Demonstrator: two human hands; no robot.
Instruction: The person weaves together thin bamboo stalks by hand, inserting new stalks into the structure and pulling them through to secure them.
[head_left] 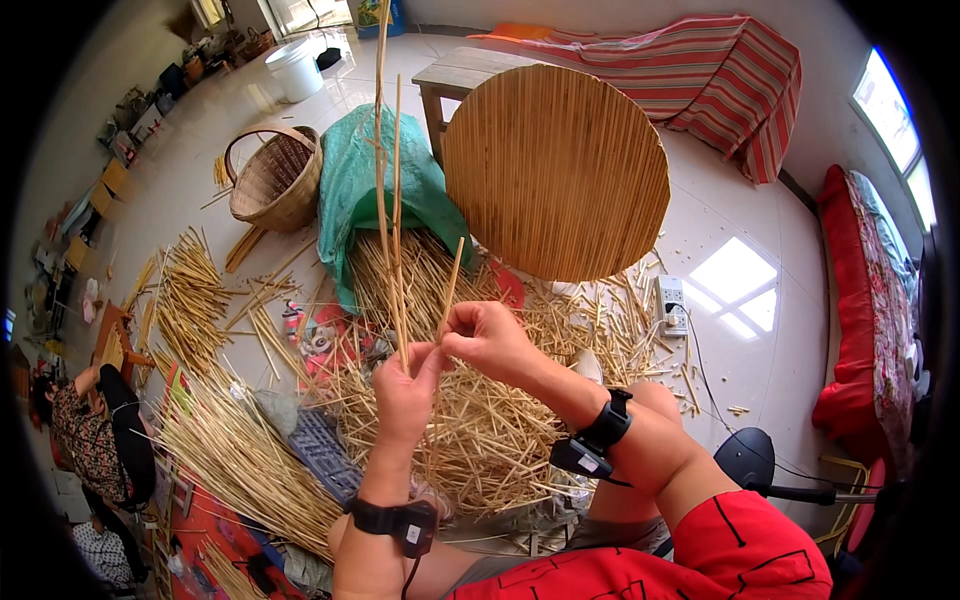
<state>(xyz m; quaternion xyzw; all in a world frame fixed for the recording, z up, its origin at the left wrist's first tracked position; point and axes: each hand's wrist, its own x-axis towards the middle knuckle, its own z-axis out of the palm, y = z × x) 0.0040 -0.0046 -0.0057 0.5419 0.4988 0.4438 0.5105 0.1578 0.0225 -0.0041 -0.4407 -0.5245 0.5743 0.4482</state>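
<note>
From my remote seat I see the left hand point(405, 390) in the middle of the frame, its grip clamped on long stalks point(382, 180) that rise toward the top edge. The right hand point(485, 338), just beside it, has thumb and fingers together on a shorter stalk point(453, 280). Where these stalks meet is hidden by the fingers, so I cannot tell whether they touch there.

The main risk, I judge, is snapping: the stalks look thin and dry, and a hard pinch or sideways twist at the base could crack one. Being held only near their lower ends, the long ones could also sway and cross if the left wrist tilts, perhaps brushing the green sack point(370, 150) that lies behind them in the view. Too loose a right grip could let the shorter stalk slip into the straw heap point(490, 430) below, where it would be hard to pick out. I'd also watch the left wrist strap point(395, 524); its cable, running to the lower edge, might snag on a knee if that arm swings
</note>
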